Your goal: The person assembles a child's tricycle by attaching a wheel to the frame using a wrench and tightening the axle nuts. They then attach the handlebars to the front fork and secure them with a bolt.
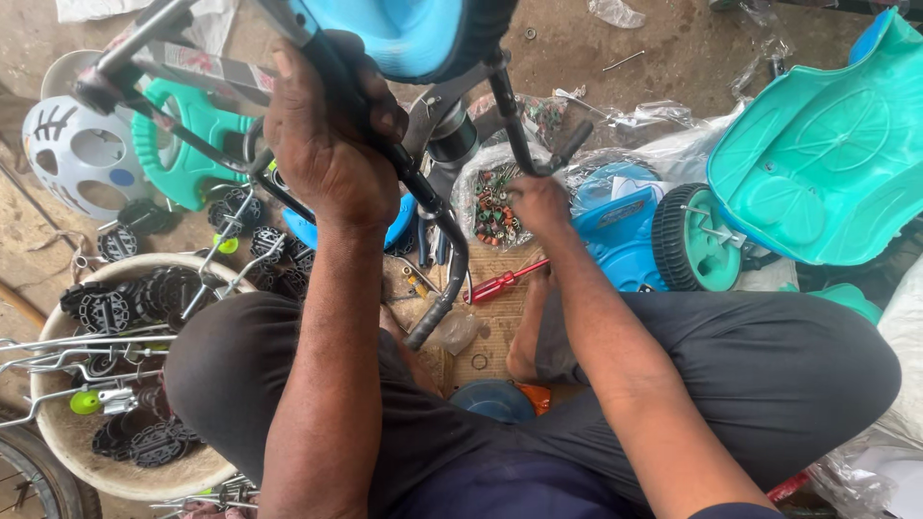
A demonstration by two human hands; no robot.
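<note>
I sit cross-legged with a small tricycle's black metal frame [430, 197] held in front of me. My left hand [327, 135] is closed around the upper frame tube, just below a blue-rimmed wheel [413, 34]. My right hand [538, 204] reaches down to the lower end of a black fork leg [514, 120], its fingers pinched there on something too small to make out. A red-handled screwdriver [505, 281] lies on cardboard beneath the right hand.
A teal plastic seat [827, 154] and a blue part with a black-and-teal wheel [697, 240] lie to the right. A bag of small hardware [492, 204] sits ahead. A round tub [67, 432] with black pedals and metal rods stands on the left, beside a white plastic piece [82, 154].
</note>
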